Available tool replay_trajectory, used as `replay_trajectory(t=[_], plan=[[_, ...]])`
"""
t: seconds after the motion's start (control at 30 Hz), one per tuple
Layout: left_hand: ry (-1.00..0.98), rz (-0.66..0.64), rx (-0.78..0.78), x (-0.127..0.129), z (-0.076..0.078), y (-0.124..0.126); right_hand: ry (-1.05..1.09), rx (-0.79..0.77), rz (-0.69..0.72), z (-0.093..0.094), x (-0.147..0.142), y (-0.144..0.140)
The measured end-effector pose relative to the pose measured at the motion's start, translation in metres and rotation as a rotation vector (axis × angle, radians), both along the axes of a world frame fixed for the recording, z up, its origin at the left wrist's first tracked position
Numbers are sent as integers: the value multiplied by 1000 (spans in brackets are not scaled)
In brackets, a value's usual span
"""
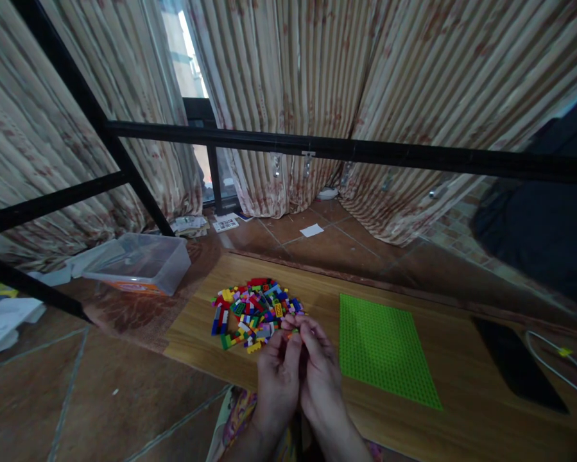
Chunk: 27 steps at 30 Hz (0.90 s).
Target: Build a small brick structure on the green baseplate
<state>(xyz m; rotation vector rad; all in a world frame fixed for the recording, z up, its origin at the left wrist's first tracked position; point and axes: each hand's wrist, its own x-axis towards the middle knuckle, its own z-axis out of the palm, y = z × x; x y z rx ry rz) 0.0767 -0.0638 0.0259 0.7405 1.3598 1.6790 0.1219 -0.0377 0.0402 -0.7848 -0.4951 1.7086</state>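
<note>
The room is dim; daylight enters through a gap in the curtains (pixel 288 96) at upper left, blown out to white glare. The desk (pixel 461 410) and floor (pixel 100 398) lie in soft shadow. Wide-angle distortion bends the black bars (pixel 317 146) near the edges, and the corners look smeared and soft

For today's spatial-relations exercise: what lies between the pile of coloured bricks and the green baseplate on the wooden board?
Only bare wooden board lies between the brick pile and the green baseplate; the head view shows this.
</note>
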Motion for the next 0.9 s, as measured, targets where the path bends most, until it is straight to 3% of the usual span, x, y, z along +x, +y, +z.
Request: replay_trajectory(t=[0.13,0.43,0.63,0.9], plan=[[56,2,-41,-2,1,-3,35,-57,-13,-3,-3,1],[-19,-70,-214,-11,6,-6,-2,-181,34,-10,1,0],[130,-128,-114,-4,6,-19,-51,-125,158,-18,13,-11],[379,-148,-102,-16,12,-31,-196,-100,85,-24,1,-14]])
